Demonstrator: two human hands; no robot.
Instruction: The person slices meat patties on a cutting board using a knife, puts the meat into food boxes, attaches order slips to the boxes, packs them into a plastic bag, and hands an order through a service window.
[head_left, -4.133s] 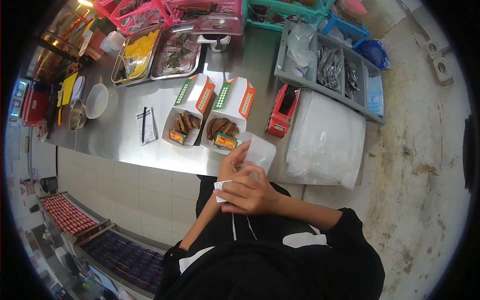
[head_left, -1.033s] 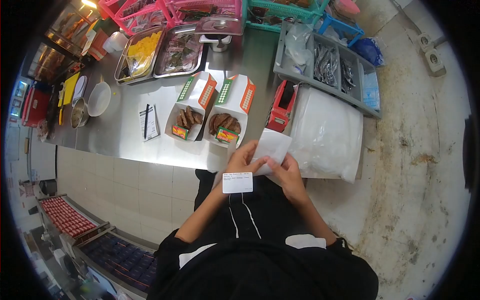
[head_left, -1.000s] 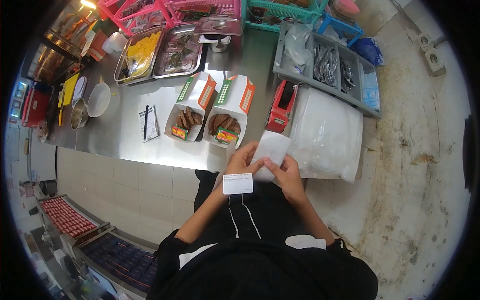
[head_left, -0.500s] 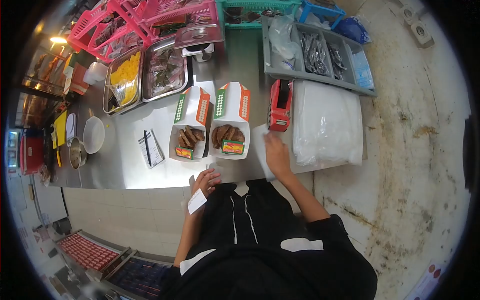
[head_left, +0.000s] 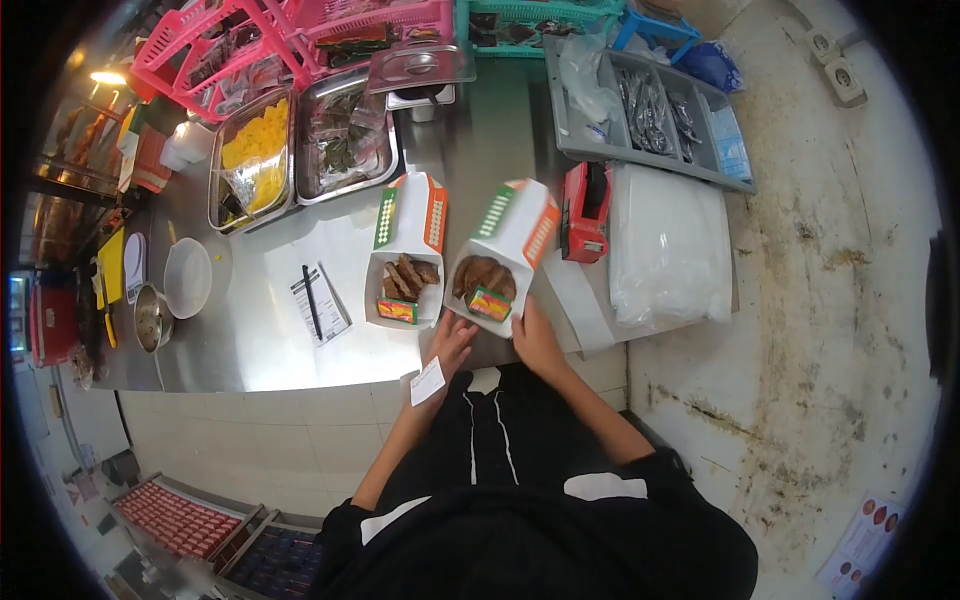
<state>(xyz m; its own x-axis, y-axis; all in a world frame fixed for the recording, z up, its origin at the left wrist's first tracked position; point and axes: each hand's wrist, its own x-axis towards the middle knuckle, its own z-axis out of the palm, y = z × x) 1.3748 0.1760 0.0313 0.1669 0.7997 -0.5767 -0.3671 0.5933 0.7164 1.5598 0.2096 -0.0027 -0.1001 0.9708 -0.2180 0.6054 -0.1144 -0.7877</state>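
Note:
Two open white takeaway boxes with green and orange checked sides stand side by side, each holding browned food pieces and a small yellow-red-green packet. The right takeaway box (head_left: pixel 535 245) is tilted clockwise and slightly blurred. My right hand (head_left: pixel 537 342) grips its lower right edge, with the thumb on the wall. At its lower left corner, my left hand (head_left: pixel 452 345) has its fingers bent against the box, the tips partly hidden. A white printed label (head_left: pixel 427 382) clings to my left wrist. The left takeaway box (head_left: pixel 408 225) stands just beyond my left fingers.
A red tape dispenser (head_left: pixel 585 212), folded white paper (head_left: pixel 580 308) and a stack of clear plastic bags (head_left: pixel 670 250) lie to the right. Behind are a grey cutlery tray (head_left: pixel 650 158) and steel pans. A receipt with a black pen (head_left: pixel 311 302) lies left.
My right hand has left the white paper and taken hold of the right box, which now leans clockwise. My left hand has moved right and up to that box.

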